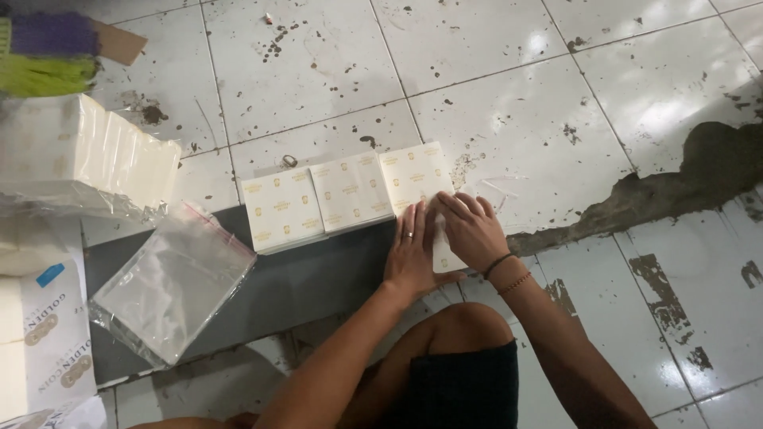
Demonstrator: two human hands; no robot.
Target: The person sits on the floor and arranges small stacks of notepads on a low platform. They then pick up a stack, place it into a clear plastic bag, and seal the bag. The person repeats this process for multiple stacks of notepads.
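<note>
Both hands pressing a small white packet at the edge of the dark board

Nearest the camera, at 6 o'clock, a bent knee in dark shorts (465,373) sits between the two forearms. Just beyond it the left hand (411,253), wearing a ring, lies flat with fingers stretched out, palm down on the dark board (318,278) and against the left side of a white packet (442,253). The right hand (470,230), with thin bands at the wrist, is spread over the same packet, fingers slightly curled and pressing on it; neither hand is closed around it. Toward 9 o'clock a stack of clear plastic bags (171,282) lies on the board, with printed paper wrapping (52,342) at 8 o'clock. Past the hands, at 11 o'clock, three white printed packets (346,195) lie side by side in a row. Further off at 10 o'clock stands a tall bundle of white sheets (87,155). All rest on a stained white tiled floor (493,79)
</note>
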